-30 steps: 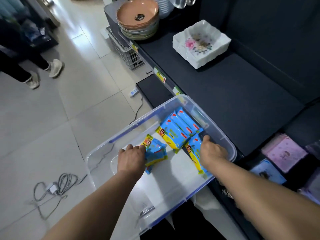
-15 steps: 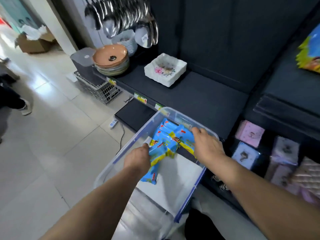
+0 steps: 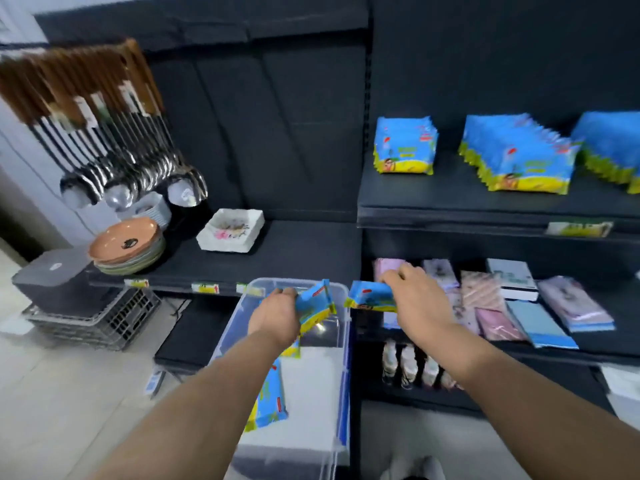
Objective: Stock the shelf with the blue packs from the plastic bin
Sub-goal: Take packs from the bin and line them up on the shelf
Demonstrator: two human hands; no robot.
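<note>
With fingers curled, the left hand [image 3: 275, 318] grasps a blue pack [image 3: 316, 304] over the bin [image 3: 343, 393]; the right hand [image 3: 419, 303] grasps another pack [image 3: 369, 296] just right of it. More packs [image 3: 403, 147] stand on the far right shelf [image 3: 450, 199].

blue-and-yellow packs [image 3: 403, 147], clear bin [image 3: 239, 310], black shelf [image 3: 485, 202].

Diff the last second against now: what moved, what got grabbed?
Both hands rose out of the plastic bin. The left hand grips blue packs above it; the right hand carries another pack past the bin's right rim, toward the shelves. Earlier both were down among the packs. Stayed: a leftover pack in the bin, the stacked plates, the square dish.
</note>
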